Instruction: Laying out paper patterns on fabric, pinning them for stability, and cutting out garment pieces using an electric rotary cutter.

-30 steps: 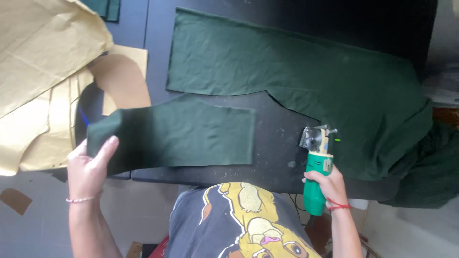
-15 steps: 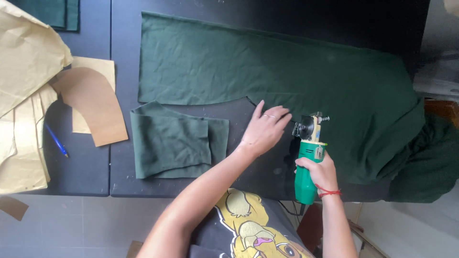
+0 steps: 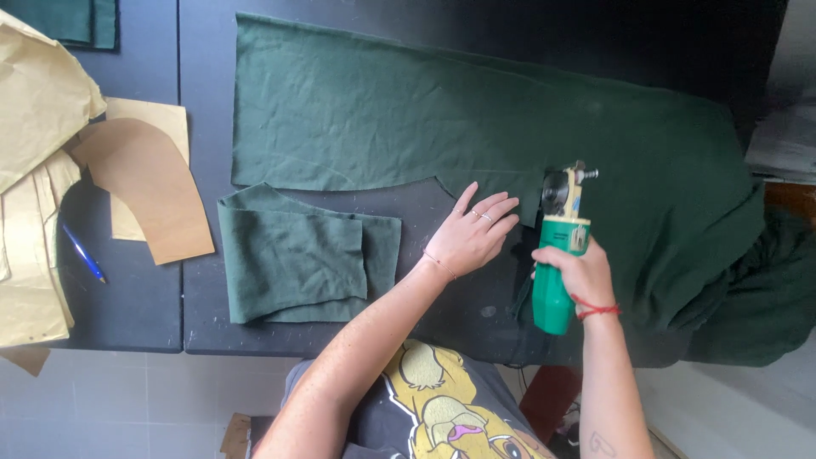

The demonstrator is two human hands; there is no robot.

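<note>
A dark table is carrying everything — a large green cloth is spreading from its middle over the right edge, a folded green piece is lying near the front edge, and brown paper patterns and a blue pen are sitting at the left end.

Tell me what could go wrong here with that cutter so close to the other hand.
1. The left hand lies flat on the table with its fingers pointing at the round blade of the green electric cutter held by the right hand; a slip could cut them.
2. The dark green fabric looks wrinkled, so it might bunch at the blade and spoil the edge.
</note>
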